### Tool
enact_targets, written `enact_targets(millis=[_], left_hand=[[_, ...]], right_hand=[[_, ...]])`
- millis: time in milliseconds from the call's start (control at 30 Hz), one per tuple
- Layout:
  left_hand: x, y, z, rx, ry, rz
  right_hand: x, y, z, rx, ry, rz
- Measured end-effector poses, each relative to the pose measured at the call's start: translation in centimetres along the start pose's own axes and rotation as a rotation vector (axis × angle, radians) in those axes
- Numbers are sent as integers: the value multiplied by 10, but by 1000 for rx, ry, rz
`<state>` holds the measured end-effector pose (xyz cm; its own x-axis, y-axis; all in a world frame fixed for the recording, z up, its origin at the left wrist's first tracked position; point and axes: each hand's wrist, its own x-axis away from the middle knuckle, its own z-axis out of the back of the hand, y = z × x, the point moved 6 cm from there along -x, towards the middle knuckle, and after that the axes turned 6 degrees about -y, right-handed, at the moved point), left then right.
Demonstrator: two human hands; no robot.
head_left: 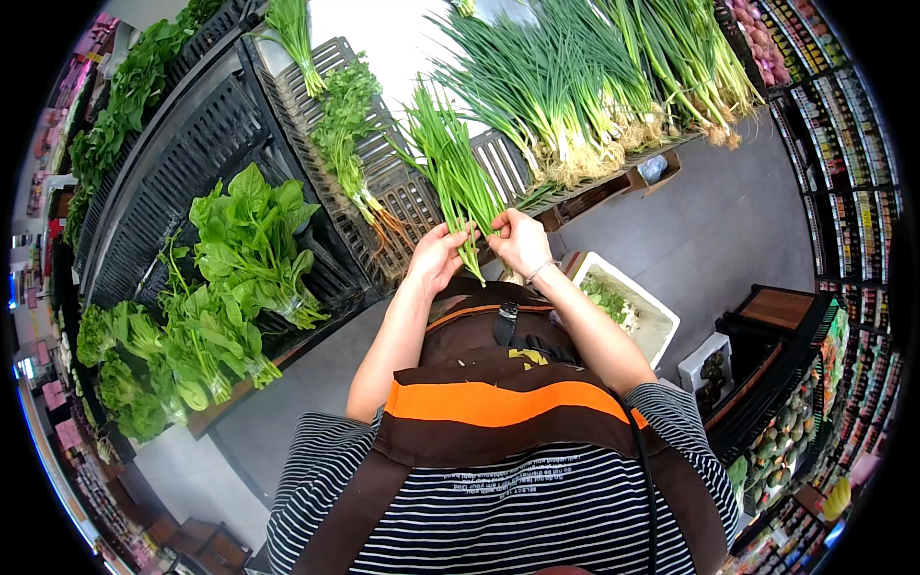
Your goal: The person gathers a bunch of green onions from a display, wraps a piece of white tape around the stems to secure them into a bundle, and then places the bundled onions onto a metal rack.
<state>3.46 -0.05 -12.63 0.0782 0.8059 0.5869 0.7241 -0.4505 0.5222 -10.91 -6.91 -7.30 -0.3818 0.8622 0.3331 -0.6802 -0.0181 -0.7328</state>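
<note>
My left hand [438,257] and my right hand [520,241] together hold a bunch of long thin green chives [450,163] by its lower stems, in front of my brown and orange apron. The leaves fan up and away over the black slatted display shelf [402,196]. My fingers are closed around the stems near the pale ends, and a thin bracelet circles my right wrist.
Piles of spring onions [575,96] lie on the shelf ahead. A bunch of coriander [350,134] lies to the left, with leafy spinach bundles [240,268] further left. A white foam box [628,307] with greens stands on the grey floor at right, by produce shelves [776,422].
</note>
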Motion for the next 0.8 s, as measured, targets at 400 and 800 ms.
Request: enact_targets(millis=[400,800], left_hand=[[27,22,-9,66,-77,-98],[22,26,-2,243,-52,-215]], right_hand=[[19,-33,-8,-181,-221,-18],[55,24,2,-986,146,45]])
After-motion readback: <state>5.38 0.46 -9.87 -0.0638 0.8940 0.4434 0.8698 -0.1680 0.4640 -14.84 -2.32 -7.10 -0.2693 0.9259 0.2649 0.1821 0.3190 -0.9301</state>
